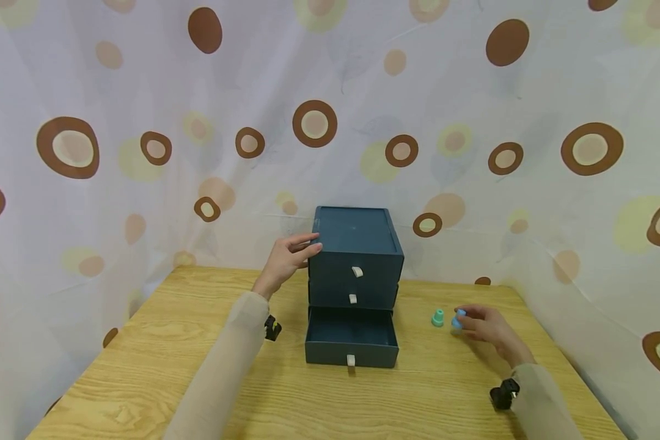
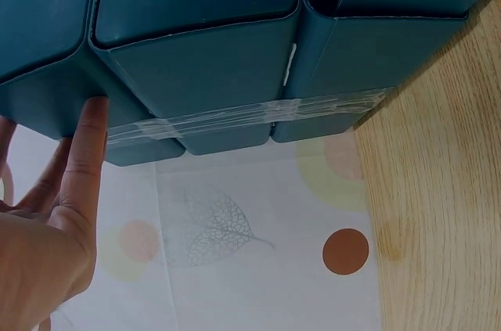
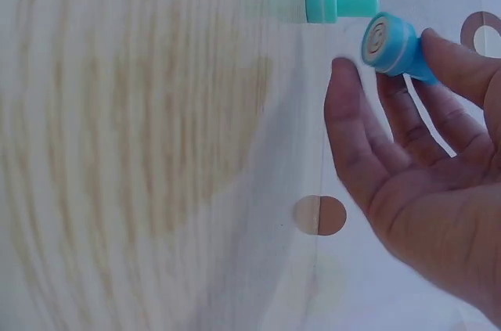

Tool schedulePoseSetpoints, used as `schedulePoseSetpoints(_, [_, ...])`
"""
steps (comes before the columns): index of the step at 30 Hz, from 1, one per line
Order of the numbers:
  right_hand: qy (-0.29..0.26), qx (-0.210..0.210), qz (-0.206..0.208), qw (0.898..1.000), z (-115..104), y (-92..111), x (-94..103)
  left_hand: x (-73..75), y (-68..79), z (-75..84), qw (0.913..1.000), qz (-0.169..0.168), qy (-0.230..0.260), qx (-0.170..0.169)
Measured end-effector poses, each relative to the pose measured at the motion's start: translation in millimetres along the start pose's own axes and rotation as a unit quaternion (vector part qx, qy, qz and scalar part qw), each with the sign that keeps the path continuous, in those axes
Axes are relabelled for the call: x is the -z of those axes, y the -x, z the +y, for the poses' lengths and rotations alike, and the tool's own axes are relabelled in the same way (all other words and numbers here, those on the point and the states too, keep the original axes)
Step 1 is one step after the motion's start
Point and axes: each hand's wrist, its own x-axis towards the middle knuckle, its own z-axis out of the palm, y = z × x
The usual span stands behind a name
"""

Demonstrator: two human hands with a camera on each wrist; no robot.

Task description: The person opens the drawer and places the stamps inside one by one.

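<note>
My right hand (image 1: 486,330) pinches a small blue stamp (image 1: 459,318) between thumb and fingers. The right wrist view shows this stamp (image 3: 389,43) tilted, its round face with a spiral pattern turned to the camera. Just left of it, a green stamp (image 1: 437,318) stands upright on the table. My left hand (image 1: 287,260) rests with fairly straight fingers against the upper left edge of a dark blue drawer cabinet (image 1: 357,229). In the left wrist view, a fingertip (image 2: 95,112) touches the cabinet's side. The bottom drawer (image 1: 352,354) is pulled out, with nothing visible inside.
The cabinet's two upper drawers are closed, each with a white pull tab (image 1: 357,271). Clear tape (image 2: 250,118) runs across its side. A wooden table (image 1: 159,366) carries everything, and a dotted curtain (image 1: 352,79) hangs behind and at both sides.
</note>
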Motion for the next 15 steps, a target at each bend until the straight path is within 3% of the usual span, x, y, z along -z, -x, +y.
schedulePoseSetpoints(3, [-0.032,0.014,-0.009,0.999,0,-2,0.2,0.7,0.0,-0.2,1.0,0.002,-0.002,0.0])
schedulePoseSetpoints(8, [-0.04,0.036,-0.007,0.999,-4,-2,-2.1,1.4,-0.2,-0.1,1.0,0.001,-0.005,0.001])
schedulePoseSetpoints(15, [-0.045,0.061,-0.009,0.997,-5,-3,-9.2,-0.3,14.5,31.3,0.9998,-0.015,0.004,0.01])
